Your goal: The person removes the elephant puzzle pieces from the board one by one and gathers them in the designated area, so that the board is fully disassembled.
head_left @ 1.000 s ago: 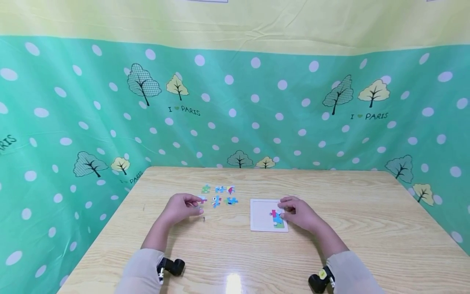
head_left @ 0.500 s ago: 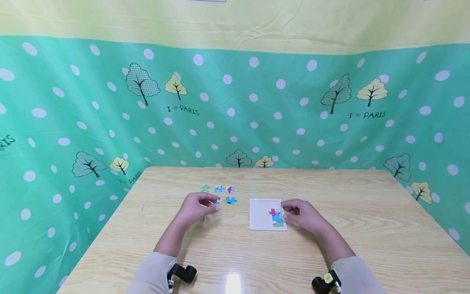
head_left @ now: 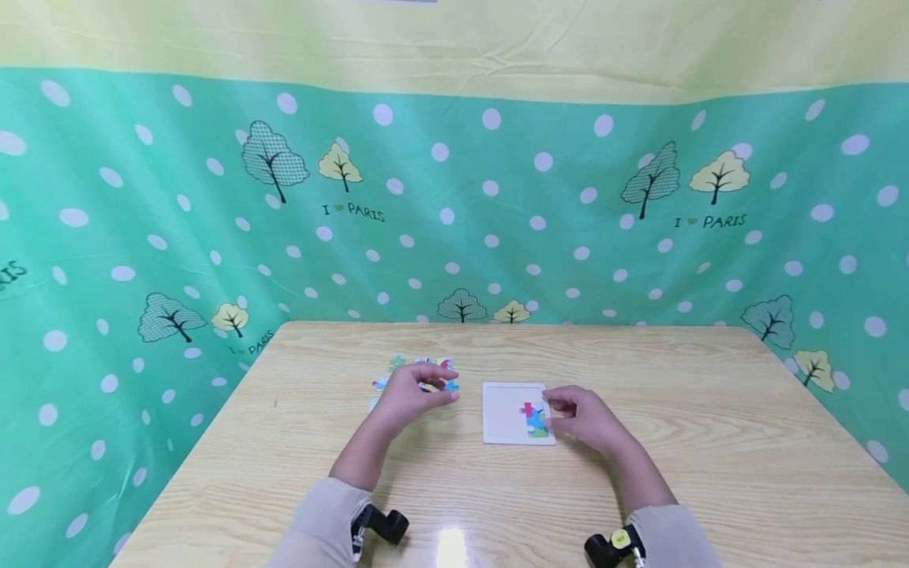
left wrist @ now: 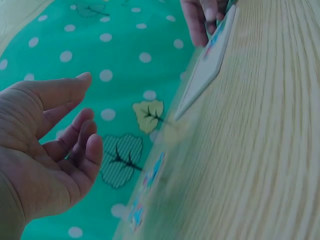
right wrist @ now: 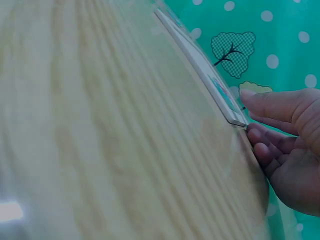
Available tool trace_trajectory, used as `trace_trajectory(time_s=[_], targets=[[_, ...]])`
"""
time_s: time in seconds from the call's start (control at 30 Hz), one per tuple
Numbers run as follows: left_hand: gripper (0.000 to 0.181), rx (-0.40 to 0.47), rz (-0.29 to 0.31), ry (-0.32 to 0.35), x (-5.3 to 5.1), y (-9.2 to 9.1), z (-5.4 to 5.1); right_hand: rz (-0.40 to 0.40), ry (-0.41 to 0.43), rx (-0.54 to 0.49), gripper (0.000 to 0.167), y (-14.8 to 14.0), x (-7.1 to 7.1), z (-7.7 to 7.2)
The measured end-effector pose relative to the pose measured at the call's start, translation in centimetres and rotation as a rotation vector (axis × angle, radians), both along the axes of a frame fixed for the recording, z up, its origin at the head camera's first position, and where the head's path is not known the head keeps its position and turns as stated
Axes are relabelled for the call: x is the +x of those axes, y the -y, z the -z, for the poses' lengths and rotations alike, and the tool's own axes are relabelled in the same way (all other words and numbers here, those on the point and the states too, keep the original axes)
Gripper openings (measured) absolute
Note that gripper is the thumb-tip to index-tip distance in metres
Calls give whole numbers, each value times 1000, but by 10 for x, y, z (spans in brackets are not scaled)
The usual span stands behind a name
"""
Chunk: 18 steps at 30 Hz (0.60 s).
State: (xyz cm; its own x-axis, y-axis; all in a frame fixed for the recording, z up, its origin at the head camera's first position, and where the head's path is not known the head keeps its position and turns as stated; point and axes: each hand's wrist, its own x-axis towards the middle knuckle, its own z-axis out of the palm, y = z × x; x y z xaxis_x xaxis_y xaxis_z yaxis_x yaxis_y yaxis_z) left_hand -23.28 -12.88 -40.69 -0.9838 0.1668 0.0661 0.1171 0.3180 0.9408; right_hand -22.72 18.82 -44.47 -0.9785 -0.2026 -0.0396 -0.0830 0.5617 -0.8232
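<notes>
A square white puzzle tray (head_left: pixel 503 414) lies on the table with a few joined jigsaw pieces (head_left: pixel 536 420) at its right side, red, blue and green. My right hand (head_left: pixel 585 418) holds the tray by its right edge, thumb and fingers at the rim; in the right wrist view, fingertips meet the tray's corner (right wrist: pixel 237 121). Over the loose jigsaw pieces to the left hovers my left hand (head_left: pixel 415 398), its thumb and fingers apart. Nothing shows between them in the left wrist view. A blue piece (head_left: pixel 452 386) lies by its fingertips, and the hand partly covers other pieces.
Behind the left hand lie a green piece (head_left: pixel 396 363) and a red-and-yellow piece (head_left: pixel 445 363). A light blue piece (head_left: pixel 379 383) shows left of the hand. The wooden table (head_left: pixel 675 394) ends at a green dotted curtain (head_left: pixel 497 213).
My left hand has moved right across the loose pieces, uncovering some at the left and covering others. The right hand stays at the tray's right edge, shifted only slightly.
</notes>
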Motion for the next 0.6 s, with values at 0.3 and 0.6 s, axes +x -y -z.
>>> trace_trajectory(time_s=[0.3, 0.6], targets=[[30, -48, 84, 7, -7, -23, -6, -16, 13, 10, 50, 1, 1, -1], [30, -88, 153, 60, -15, -43, -5, -37, 2, 44, 48, 3, 0, 2]])
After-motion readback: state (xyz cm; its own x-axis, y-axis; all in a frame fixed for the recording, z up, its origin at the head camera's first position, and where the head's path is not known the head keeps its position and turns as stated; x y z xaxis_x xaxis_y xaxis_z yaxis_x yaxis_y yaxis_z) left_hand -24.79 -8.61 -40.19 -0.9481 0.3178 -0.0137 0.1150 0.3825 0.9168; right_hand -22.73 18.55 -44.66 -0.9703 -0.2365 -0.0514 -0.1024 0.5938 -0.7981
